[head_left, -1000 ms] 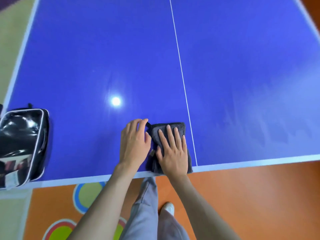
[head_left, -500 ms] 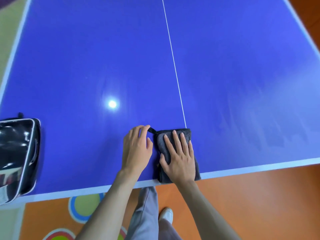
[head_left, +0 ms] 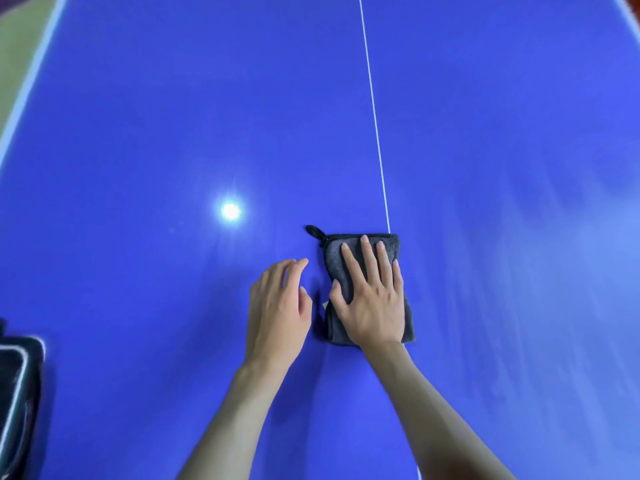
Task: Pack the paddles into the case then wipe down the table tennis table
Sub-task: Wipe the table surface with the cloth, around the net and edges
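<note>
A folded dark grey cloth with a small black loop at its far left corner lies on the blue table tennis table, just left of the white centre line. My right hand presses flat on the cloth with straight, spread fingers. My left hand is beside the cloth on its left, fingers loosely bent, holding nothing, and apart from the cloth. The black paddle case with white piping sits at the table's near left, cut off by the frame edge. No paddle is visible.
The white side line marks the table's left edge, with beige floor beyond it. A bright lamp reflection shines on the surface left of the cloth. Faint wipe streaks show on the right half.
My right hand has pushed the cloth away from the near edge, further onto the table. My left hand has let go of the cloth's loop corner and now sits beside it. The view has moved forward.
</note>
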